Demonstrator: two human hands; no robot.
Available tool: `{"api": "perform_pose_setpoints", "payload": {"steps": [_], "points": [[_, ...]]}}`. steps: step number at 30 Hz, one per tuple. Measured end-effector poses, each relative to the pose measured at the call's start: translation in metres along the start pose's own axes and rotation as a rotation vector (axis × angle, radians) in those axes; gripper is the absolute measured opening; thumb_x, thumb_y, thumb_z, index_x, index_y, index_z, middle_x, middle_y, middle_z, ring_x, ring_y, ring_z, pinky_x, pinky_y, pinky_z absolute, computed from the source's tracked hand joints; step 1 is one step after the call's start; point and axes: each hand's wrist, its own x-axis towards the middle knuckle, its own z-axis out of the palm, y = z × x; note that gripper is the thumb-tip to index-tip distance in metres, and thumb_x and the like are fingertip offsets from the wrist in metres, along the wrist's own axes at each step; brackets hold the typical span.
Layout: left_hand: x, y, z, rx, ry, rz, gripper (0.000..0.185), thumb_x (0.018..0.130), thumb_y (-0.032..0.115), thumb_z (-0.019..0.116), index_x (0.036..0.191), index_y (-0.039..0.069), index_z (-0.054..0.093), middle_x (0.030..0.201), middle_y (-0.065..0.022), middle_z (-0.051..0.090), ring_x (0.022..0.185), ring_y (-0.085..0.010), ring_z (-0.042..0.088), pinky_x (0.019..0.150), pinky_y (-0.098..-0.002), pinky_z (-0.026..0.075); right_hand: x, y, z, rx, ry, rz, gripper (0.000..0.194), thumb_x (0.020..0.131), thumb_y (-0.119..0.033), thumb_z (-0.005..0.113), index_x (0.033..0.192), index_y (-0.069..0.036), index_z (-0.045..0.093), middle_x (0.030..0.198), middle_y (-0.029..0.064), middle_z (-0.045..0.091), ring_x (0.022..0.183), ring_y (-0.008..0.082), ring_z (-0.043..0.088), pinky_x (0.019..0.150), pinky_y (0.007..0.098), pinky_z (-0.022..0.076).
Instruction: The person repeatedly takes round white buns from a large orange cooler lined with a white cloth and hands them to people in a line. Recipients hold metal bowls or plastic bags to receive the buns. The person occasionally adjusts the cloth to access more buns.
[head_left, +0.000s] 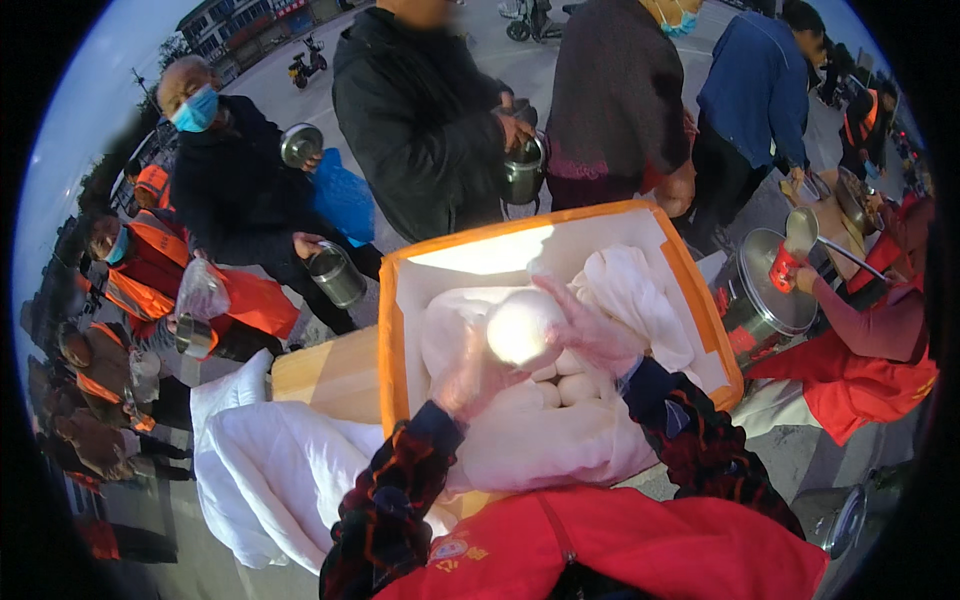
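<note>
A round white steamed bun (523, 330), brightly sunlit, is held above an open foam box (517, 231) edged with orange tape. My right hand (596, 326) grips the bun's right side, its thumb and fingers spread around it. On the lower left, my left hand (474, 371) supports it; this hand is blurred. Both hands seem to be in thin clear plastic gloves. Below them, several more buns (577, 390) lie in the box, partly hidden by my hands. White cloth (637, 300) lines the box and is bunched up at its back right.
Across the box stand several people, one holding a metal pail (336, 276) and its lid (301, 145). A white quilt (285, 457) drapes at the left beside a tan surface (326, 371). At right, a co-worker ladles beside a large steel pot (780, 289).
</note>
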Motion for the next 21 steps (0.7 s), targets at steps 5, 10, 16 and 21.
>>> {"api": "perform_pose_setpoints", "payload": {"steps": [5,10,16,21], "points": [[-0.015,-0.004,-0.016,0.019,-0.029,0.003,0.081,0.095,0.067,0.033,0.153,0.011,0.024,0.151,-0.0106,0.037,0.136,-0.0287,0.041,0.111,-0.0469,0.037,-0.001,0.009,0.031,0.113,-0.048,0.18,0.087,0.087,-0.014,0.071,0.155,-0.01,0.016,0.143,0.0078,0.036,0.131,0.017,0.038,0.107,0.0303,0.0362],[-0.011,-0.011,-0.038,0.018,-0.012,0.014,0.078,0.097,0.065,0.03,0.152,0.01,0.025,0.15,-0.0121,0.038,0.135,-0.0291,0.042,0.111,-0.047,0.038,0.002,0.033,0.039,0.099,0.033,0.083,0.097,0.08,-0.01,0.078,0.154,-0.007,0.017,0.144,0.0091,0.036,0.129,0.0194,0.041,0.103,0.0318,0.0421],[-0.009,-0.02,-0.051,0.067,-0.022,-0.004,0.074,0.1,0.061,0.025,0.15,0.006,0.03,0.147,-0.0142,0.041,0.133,-0.0284,0.044,0.11,-0.045,0.04,0.014,0.06,0.031,-0.367,0.117,-0.047,0.087,0.077,-0.008,0.079,0.148,-0.01,0.029,0.135,0.0077,0.044,0.123,0.0198,0.047,0.094,0.0344,0.0509],[-0.007,-0.026,-0.06,0.023,0.064,-0.072,0.066,0.1,0.062,0.027,0.146,0.014,0.034,0.141,-0.0099,0.047,0.124,-0.024,0.051,0.103,-0.0453,0.044,0.009,0.056,0.039,0.096,0.154,0.13,0.084,0.077,-0.016,0.078,0.145,-0.007,0.03,0.131,0.0084,0.045,0.121,0.0193,0.049,0.095,0.0347,0.0499]]}}
